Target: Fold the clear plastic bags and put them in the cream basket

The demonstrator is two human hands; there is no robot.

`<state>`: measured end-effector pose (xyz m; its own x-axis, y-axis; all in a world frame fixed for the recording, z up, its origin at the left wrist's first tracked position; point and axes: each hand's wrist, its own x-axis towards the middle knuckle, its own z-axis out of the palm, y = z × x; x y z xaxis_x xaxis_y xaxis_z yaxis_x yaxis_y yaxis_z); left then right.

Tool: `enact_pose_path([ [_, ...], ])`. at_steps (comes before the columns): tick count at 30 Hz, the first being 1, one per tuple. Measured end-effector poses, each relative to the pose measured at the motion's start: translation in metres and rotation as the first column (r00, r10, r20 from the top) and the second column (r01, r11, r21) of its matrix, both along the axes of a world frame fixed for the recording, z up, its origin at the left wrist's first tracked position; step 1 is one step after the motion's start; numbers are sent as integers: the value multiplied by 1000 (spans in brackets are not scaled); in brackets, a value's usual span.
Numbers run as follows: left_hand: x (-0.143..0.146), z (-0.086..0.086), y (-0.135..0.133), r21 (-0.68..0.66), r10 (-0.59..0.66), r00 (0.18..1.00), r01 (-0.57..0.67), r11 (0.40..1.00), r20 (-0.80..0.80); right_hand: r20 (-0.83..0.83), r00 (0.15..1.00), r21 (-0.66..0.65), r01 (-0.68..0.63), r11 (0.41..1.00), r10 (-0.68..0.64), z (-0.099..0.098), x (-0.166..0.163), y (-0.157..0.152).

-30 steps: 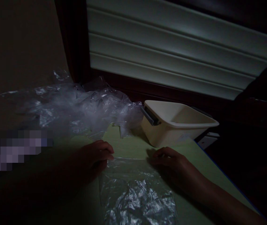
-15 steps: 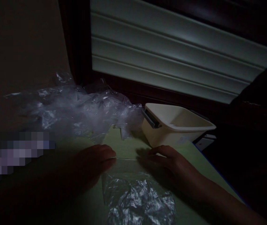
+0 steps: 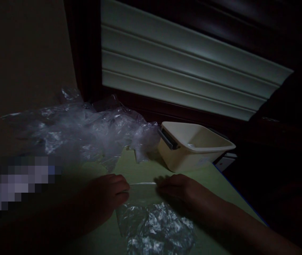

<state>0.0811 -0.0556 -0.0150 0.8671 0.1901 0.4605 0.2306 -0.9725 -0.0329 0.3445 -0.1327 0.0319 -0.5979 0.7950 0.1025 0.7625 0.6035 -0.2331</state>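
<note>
Since a second ago, the right hand [image 3: 185, 189] has slid leftward along the upper edge of a clear bag [image 3: 161, 226], so that less of that edge shows between the two hands. Nearest lies the bag itself, flat on the pale green table [image 3: 144, 170], its lower part crinkled and shiny. At the left end of its upper edge, the left hand [image 3: 107, 196] has fingers curled and thumb brought close, pinching the plastic. The right hand rests over the other end with bent fingers close together; they are blurred, and I cannot tell whether they grip the bag or only press it.

Off to the left is a pixelated patch, too masked to make out. Beyond the hands, a cream tub [image 3: 177, 157] with a dark handle [image 3: 169, 138] stands upright near the table's blue-edged right side, with a white object [image 3: 225, 163] past that edge. Left of the tub, a heap of clear plastic [image 3: 95, 124] spreads toward the wall [image 3: 23, 63]. Behind everything is a pale slatted panel [image 3: 172, 67] in a dark frame [image 3: 87, 53].
</note>
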Motion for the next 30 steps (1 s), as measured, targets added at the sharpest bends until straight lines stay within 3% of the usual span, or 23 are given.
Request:
enact_pose_path([
  [6,2,3,-1,-47,-3,996,7,999,91,-40,985,-38,166,985,-167,2,39,-18],
  [16,3,4,-4,-86,74,994,-66,994,81,-226,933,-86,267,960,-280,-21,3,1],
  [22,6,10,-8,-88,169,958,-152,984,232,-290,886,-171,325,930,-362,-21,5,3],
  [25,4,3,-6,-162,242,935,-205,965,259,-331,855,-202,350,915,-400,-18,5,-2],
  [30,2,-9,1,-401,343,903,-222,889,260,-477,756,-302,338,891,-448,-18,4,-8],
])
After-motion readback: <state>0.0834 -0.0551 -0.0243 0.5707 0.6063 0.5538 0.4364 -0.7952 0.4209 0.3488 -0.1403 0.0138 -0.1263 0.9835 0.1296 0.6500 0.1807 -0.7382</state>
